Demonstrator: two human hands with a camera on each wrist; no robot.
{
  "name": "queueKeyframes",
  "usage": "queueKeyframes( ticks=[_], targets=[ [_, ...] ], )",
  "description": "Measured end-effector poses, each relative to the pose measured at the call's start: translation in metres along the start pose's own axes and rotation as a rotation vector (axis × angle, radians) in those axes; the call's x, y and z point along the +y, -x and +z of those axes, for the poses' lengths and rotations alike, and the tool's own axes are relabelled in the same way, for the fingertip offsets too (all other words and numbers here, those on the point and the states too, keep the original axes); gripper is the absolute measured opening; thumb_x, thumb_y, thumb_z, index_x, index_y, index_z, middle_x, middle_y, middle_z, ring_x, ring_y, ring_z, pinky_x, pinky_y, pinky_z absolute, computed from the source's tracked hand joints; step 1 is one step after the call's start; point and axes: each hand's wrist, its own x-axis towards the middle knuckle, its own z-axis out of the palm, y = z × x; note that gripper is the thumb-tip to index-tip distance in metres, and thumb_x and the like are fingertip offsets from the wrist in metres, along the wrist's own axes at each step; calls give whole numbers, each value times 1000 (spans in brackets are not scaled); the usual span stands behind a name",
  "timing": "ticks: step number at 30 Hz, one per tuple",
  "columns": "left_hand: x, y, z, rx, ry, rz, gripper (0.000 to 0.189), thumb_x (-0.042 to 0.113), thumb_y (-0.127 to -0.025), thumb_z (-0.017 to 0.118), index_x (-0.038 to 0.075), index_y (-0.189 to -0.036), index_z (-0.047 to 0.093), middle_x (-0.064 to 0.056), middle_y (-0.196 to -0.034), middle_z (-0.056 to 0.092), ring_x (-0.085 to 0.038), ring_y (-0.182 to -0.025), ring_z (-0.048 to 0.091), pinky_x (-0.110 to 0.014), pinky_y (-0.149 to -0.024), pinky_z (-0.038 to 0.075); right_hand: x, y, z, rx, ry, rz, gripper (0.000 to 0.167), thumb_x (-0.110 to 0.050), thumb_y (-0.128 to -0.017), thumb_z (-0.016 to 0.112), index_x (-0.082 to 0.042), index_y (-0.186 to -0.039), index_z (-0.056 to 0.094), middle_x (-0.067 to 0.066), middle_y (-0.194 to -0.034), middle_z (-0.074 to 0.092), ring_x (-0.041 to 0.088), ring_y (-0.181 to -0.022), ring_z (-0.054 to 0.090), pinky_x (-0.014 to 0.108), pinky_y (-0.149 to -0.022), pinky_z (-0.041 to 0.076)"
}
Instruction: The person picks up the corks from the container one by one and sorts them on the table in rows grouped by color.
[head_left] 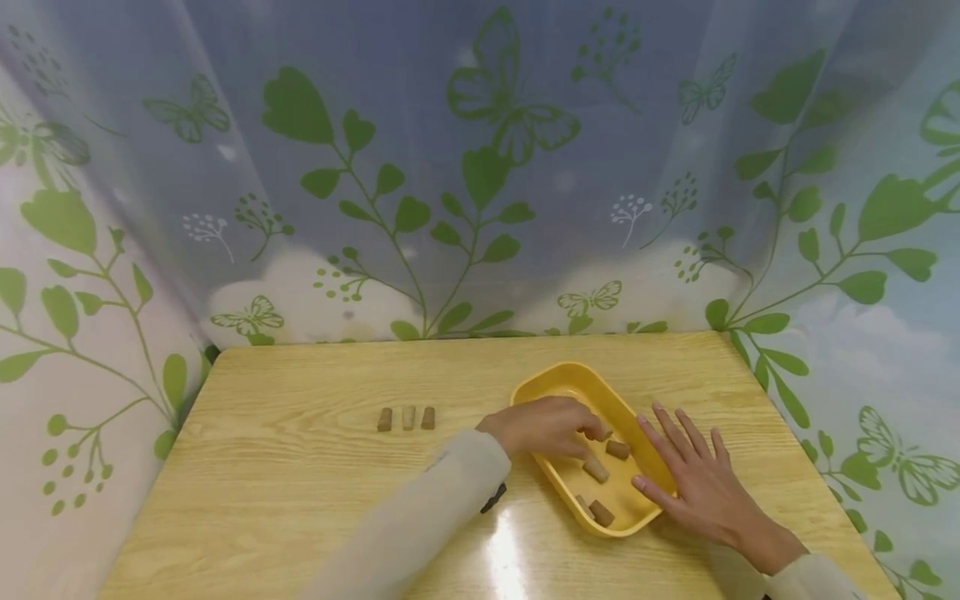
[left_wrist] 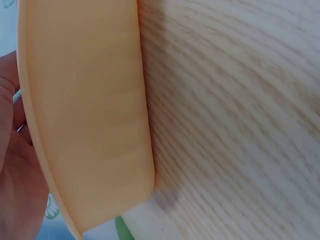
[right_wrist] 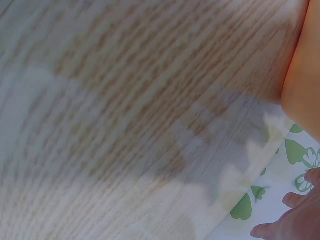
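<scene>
My left hand [head_left: 543,427] reaches over the near left rim into a yellow plastic tray [head_left: 551,377], its thumb and forefinger apart above the tray floor. By the forefinger's tip lies a small tan cork [head_left: 607,435], partly hidden. Close by are a brown cork [head_left: 618,450] and a paler cork [head_left: 596,470]. Two more, one a brown cork [head_left: 602,512], lie at the tray's near end. On the opposite rim rests my right hand [head_left: 701,487], fingers spread and straight. In the left wrist view the tray's outer wall [left_wrist: 90,110] hides part of the left hand [left_wrist: 20,185].
Left of the tray, three corks stand in a short row on the wooden table [head_left: 300,500]: a brown cork [head_left: 385,419], a pale cork [head_left: 408,417] and another brown cork [head_left: 428,417]. Leaf-patterned curtains [head_left: 375,275] border the table's back and sides.
</scene>
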Motion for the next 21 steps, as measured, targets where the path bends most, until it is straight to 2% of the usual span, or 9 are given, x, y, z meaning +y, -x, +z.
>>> queueKeyframes(
  ticks=[6,12,17,21],
  targets=[
    [3,-7,8,1,10,4,41,52,-98,78,21,-126,79,12,-129,76,-3,-118,67,-21,-107,52,0,0,0,-3,-2,0,84,-50,-105,68,-22,-174,30,8,-184,14,55,-161,24,91,-114,18],
    [7,-8,13,1,-23,-3,38,48,-100,77,20,-127,79,10,-129,77,-5,-120,68,-20,-109,51,1,-1,0,0,1,-5,84,-49,-105,69,-21,-174,30,8,-184,15,55,-160,25,90,-114,18],
    [9,-7,12,-13,-32,-6,35,44,-102,76,19,-127,78,9,-119,76,-3,-109,67,-17,-100,52,1,-1,-1,2,-5,-4,84,-49,-105,68,-22,-174,30,10,-184,17,54,-161,24,91,-114,18],
    [9,-8,13,-31,-29,-9,28,43,-102,75,20,-119,78,10,-112,74,-2,-101,64,-16,-94,52,1,0,1,8,7,-7,84,-49,-104,69,-21,-174,31,9,-184,17,54,-161,25,91,-114,19]
  ],
)
